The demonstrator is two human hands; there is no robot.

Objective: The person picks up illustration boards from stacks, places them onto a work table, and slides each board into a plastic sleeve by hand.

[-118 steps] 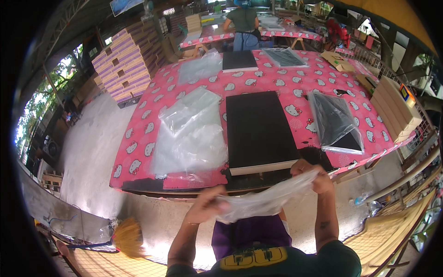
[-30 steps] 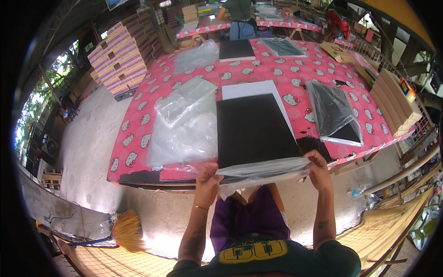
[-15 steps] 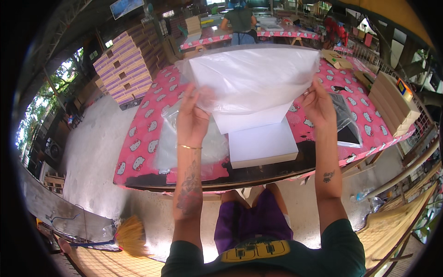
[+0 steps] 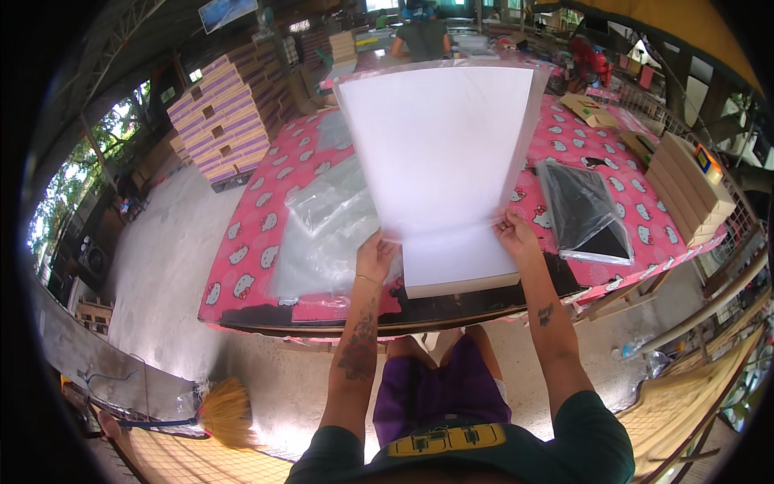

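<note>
A white sheet [image 4: 451, 145] stands tilted up inside a clear plastic sleeve [image 4: 534, 95] over the table. My left hand [image 4: 376, 256] pinches the sleeve's near left corner, and my right hand [image 4: 514, 234] pinches its near right corner. Directly below lies a thick stack of white sheets [image 4: 461, 270], partly covered by the raised one. Several loose clear plastic sleeves [image 4: 322, 250] lie flat beside my left hand. To the right of my right hand is a black flat piece in clear plastic [image 4: 587, 211].
The pink patterned table [image 4: 250, 270] has a black worn front edge. Brown cardboard boxes [image 4: 685, 189] stand at its right end. Stacked cartons [image 4: 222, 121] rise on the floor at left; a broom [image 4: 226, 413] lies lower left. A person [image 4: 421, 39] works at a table behind.
Both hands have come down and closer together, toward me. The sleeve with the white sheet has gone from bowed and slanting to nearly straight, its far edge raised, its near edge over the stack.
</note>
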